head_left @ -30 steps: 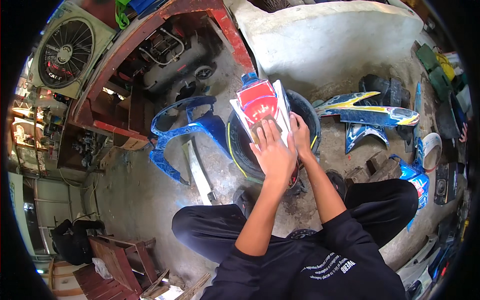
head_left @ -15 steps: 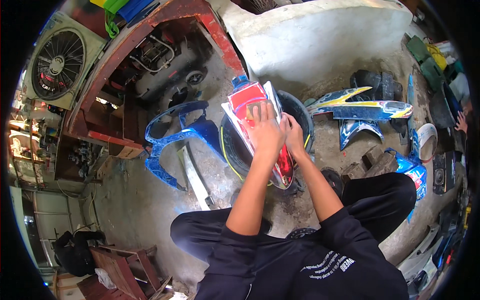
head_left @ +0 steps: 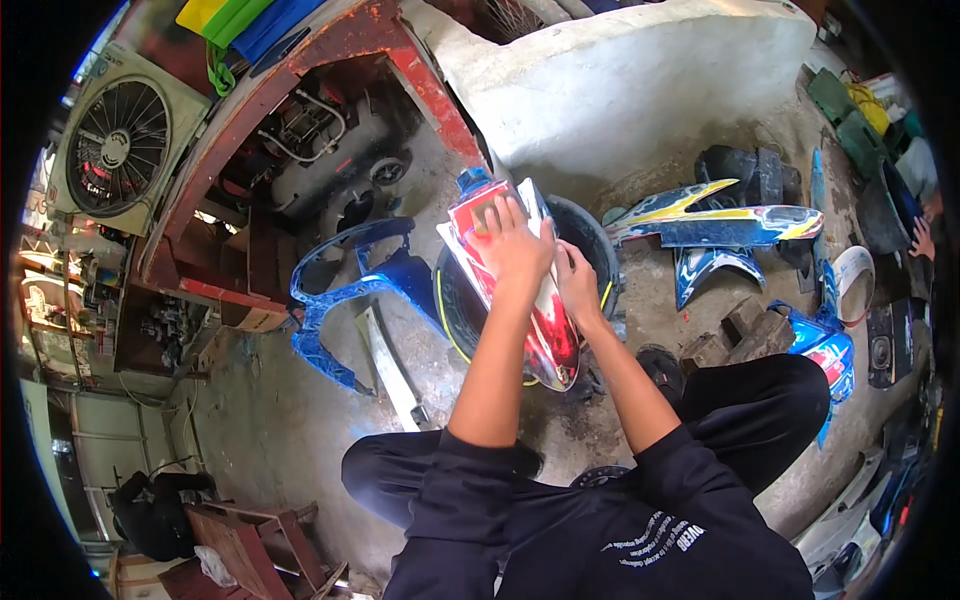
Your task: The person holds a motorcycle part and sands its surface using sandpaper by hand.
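A long red and white motorcycle body panel [head_left: 548, 318] with a pointed near end lies tilted over a black tub [head_left: 592, 232]. My left hand [head_left: 513, 248] lies on the panel's upper part, fingers stretched forward and pressing a small brownish sheet that looks like sandpaper [head_left: 482, 219] against the red surface. The palm covers part of the sheet. Against the panel's right edge, my right hand [head_left: 577, 287] grips with bent fingers; the fingertips are partly hidden. A blue piece [head_left: 474, 180] shows at the panel's far end.
A blue panel frame [head_left: 325, 335] and a pale strip [head_left: 390, 365] lie left of the tub. Painted panels [head_left: 740, 228] and wooden blocks [head_left: 740, 335] are on the right. Behind stand a white wall [head_left: 640, 90] and a red metal frame [head_left: 435, 85]. Another person's hand [head_left: 922, 238] shows far right.
My left hand and the sheet have shifted slightly left across the panel. The panel's near end has moved a little left and toward me. My right hand stays at the edge.
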The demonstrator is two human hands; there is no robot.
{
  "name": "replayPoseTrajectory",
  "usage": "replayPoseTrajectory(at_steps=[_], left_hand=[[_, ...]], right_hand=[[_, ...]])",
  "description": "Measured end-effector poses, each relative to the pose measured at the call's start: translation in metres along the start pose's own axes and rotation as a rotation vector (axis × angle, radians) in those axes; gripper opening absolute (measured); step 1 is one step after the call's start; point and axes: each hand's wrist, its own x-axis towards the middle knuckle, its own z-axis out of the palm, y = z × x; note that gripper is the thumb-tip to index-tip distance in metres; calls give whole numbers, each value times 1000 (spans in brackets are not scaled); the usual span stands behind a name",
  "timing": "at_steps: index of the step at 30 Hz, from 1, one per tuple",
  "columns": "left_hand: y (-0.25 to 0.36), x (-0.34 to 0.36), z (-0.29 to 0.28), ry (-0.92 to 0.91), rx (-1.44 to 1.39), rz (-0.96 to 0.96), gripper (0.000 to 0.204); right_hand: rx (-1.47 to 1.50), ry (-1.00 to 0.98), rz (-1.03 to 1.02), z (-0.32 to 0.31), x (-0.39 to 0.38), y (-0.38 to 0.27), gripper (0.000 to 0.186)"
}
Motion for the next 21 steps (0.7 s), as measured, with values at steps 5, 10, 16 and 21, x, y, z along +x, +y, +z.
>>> replayPoseTrajectory(at_steps=[5, 10, 16, 21], left_hand=[[-3, 8, 4, 116, -30, 37, 79], [13, -7, -11, -72, -7, 56, 79], [-2, -1, -3, 27, 54, 60, 80], [19, -8, -23, -290, 120, 28, 79]], right_hand=[[28, 8, 2, 1, 4, 1, 43], [4, 36, 26, -9, 6, 9, 42], [14, -12, 8, 1, 0, 1, 42], [63, -3, 20, -8, 9, 18, 44]])
